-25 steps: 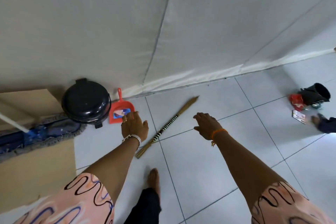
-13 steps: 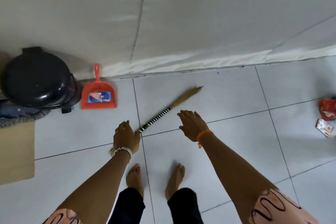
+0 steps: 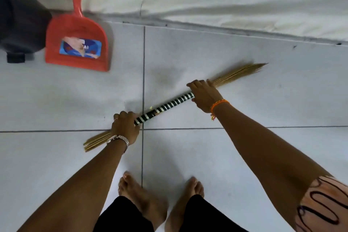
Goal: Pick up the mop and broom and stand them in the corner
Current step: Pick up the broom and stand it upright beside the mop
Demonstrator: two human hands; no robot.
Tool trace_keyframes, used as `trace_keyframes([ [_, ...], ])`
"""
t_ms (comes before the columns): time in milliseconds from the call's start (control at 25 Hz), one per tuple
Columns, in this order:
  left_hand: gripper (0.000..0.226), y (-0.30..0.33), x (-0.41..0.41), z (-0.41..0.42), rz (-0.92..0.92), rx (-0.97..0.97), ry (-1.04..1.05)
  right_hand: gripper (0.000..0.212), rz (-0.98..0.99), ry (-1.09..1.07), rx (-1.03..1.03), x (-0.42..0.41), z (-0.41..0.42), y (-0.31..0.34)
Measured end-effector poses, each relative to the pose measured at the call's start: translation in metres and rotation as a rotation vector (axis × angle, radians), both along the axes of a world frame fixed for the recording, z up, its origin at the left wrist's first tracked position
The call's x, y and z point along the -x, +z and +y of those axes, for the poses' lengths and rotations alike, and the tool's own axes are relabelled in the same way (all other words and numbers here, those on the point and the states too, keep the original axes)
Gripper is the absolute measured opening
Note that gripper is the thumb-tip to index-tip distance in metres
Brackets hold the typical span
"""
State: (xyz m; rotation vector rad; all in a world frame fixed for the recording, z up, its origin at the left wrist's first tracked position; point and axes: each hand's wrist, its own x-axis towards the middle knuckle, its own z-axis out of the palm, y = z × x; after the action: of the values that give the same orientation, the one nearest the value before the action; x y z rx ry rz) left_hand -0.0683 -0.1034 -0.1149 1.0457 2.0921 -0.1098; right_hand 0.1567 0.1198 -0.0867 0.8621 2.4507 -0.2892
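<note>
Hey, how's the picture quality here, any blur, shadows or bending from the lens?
Head view: soft, even light, no glare; the red dustpan shows motion smear along its edges; faint grey shadows lie on the floor tiles near the broom; the wide lens bows the wall's base line; the left hand and right hand look fairly sharp.

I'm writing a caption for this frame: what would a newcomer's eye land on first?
Both hands gripping the stick broom lying across the tiled floor: the left hand near its lower-left end, the right hand up by the bristles. Next, the red dustpan propped against the wall at upper left.
</note>
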Motion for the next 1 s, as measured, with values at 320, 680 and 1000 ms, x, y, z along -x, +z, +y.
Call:
trace_keyframes([
  [320, 0.036, -0.056, -0.009, -0.032, 0.139, -0.171, -0.123, 0.035, -0.082, 0.167, -0.019, 0.015, -0.029, -0.080],
  [680, 0.052, 0.221, 0.073, 0.024, 0.557, -0.563, -0.269, 0.026, 0.039, -0.062, 0.152, 0.071, -0.020, 0.146],
  [1000, 0.102, 0.602, 0.152, 0.045, 0.747, -0.950, 0.781, 0.030, 0.311, -0.232, 0.286, 0.196, -0.079, 0.472],
])
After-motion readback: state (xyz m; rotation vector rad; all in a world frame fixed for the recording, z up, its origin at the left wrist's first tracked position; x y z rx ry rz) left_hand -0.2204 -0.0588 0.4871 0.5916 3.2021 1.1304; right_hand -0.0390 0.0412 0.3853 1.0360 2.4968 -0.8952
